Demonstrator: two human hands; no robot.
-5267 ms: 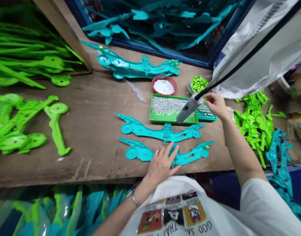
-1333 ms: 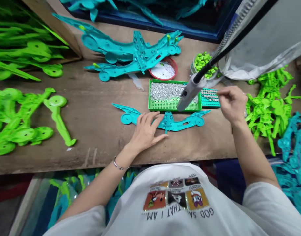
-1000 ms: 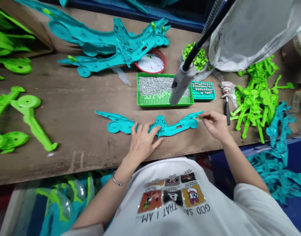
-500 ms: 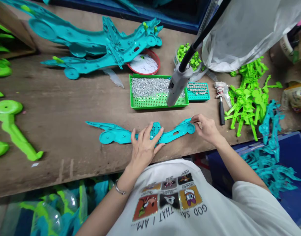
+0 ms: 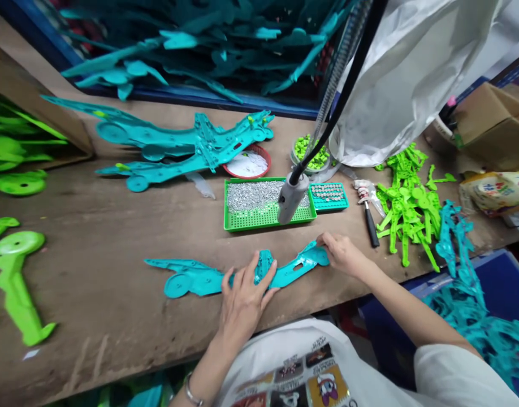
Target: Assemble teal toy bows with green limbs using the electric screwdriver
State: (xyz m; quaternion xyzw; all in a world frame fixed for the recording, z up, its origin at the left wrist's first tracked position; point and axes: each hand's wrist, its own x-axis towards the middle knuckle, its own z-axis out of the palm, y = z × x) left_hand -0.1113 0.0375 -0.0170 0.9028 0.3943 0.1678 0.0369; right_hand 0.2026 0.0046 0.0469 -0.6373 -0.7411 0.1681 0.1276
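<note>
A: In the head view, how does the left hand (image 5: 242, 299) sit?
B: Palm down, fingers spread, thumb set apart to the right. It rests across the middle of the long turquoise part (image 5: 194, 278) without wrapping around it. The left forearm (image 5: 217, 359) rises from the near edge, a bracelet (image 5: 190, 390) at the wrist.
A: And the right hand (image 5: 341, 253)?
B: Its fingers are bent, thumb and fingertips drawn in close at the part's right tip. I can't tell whether they have closed on that tip or on something small. The right forearm (image 5: 416, 314) slants in from the near right.
A: So where does the part lie?
B: Lengthwise on the tabletop (image 5: 115, 237), beneath the left hand, its left end reaching well past those fingers. The green tray (image 5: 255, 222) is just beyond it, on the far side.
</note>
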